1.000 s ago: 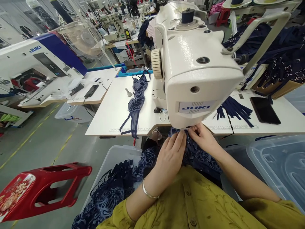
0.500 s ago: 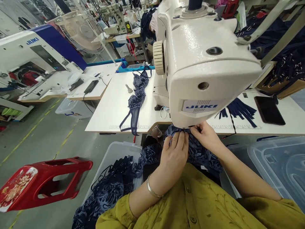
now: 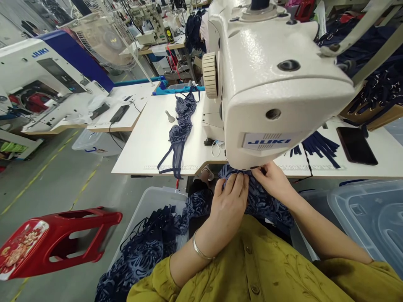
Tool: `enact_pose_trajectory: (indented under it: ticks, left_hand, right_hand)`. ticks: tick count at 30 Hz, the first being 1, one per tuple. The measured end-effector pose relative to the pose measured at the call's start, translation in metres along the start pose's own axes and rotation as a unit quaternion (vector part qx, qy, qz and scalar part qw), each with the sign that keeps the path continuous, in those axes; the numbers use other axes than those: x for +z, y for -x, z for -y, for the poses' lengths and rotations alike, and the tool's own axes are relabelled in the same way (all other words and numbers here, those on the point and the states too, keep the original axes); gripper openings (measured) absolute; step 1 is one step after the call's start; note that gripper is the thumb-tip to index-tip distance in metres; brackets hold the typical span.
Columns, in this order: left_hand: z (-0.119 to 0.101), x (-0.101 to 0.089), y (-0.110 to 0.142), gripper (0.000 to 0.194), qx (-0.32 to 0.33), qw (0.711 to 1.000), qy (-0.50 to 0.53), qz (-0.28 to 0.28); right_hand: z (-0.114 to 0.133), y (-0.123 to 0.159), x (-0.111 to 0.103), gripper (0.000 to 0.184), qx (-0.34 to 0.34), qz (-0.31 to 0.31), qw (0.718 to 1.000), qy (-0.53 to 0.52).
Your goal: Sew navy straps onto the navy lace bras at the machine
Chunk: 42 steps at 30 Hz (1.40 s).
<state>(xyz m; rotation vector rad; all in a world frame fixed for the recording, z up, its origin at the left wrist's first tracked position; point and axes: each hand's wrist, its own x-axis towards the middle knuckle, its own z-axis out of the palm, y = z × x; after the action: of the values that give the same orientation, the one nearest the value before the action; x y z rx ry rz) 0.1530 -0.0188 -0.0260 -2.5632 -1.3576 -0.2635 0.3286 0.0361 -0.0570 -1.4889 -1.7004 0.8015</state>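
My left hand (image 3: 228, 203), a bangle on its wrist, presses its bent fingers onto a navy patterned bra (image 3: 266, 205) in front of the sewing machine (image 3: 267, 100). Just under the machine head, my right hand (image 3: 274, 184) pinches the edge of the same bra, its fingertips partly hidden. The needle area is covered by the machine head. The bra hangs over the table's front edge towards my lap. Another bra (image 3: 182, 121) of the same fabric lies on the white table (image 3: 141, 142), left of the machine.
A clear bin (image 3: 151, 195) at my left overflows with navy bras (image 3: 141, 251). Navy straps (image 3: 321, 147) and a phone (image 3: 357, 145) lie on the table's right side. A lidded plastic box (image 3: 371, 214) stands at my right, a red stool (image 3: 63, 239) at far left.
The view has shifted very slightly. Both hands keep nearly the same place and hold on the bra.
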Motion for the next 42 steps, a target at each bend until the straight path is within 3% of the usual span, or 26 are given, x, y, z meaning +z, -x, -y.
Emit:
enact_pose_trajectory:
  ticks: [15,21,24,29,36,40,42]
  left_hand:
    - [0.003,0.003,0.000,0.041,-0.005,1.000,0.005,-0.028]
    - [0.009,0.007,0.002,0.039,-0.007,0.997,0.021,-0.072]
    - [0.013,0.012,0.001,0.041,0.005,0.996,0.018,-0.091]
    - [0.017,0.015,0.000,0.043,0.045,0.994,-0.002,-0.100]
    - [0.014,0.015,-0.002,0.046,0.056,0.994,-0.005,-0.091]
    - [0.014,0.016,-0.002,0.049,0.059,0.996,-0.005,-0.073]
    - [0.016,0.011,0.000,0.049,0.064,0.996,0.014,-0.059]
  right_hand:
    - [-0.005,-0.002,0.003,0.014,0.040,0.001,0.999,0.018]
    - [-0.002,-0.003,0.009,0.011,0.003,-0.036,0.998,-0.050]
    - [-0.002,-0.003,0.008,0.019,0.004,-0.036,0.995,-0.097]
    - [-0.025,0.000,0.011,0.029,0.061,-0.021,0.993,-0.102]
    - [-0.059,0.019,0.015,0.039,0.090,0.050,0.987,-0.125]
    - [-0.064,0.030,0.004,0.040,0.114,0.056,0.980,-0.151]
    - [-0.062,0.035,-0.010,0.038,0.138,0.024,0.969,-0.203]
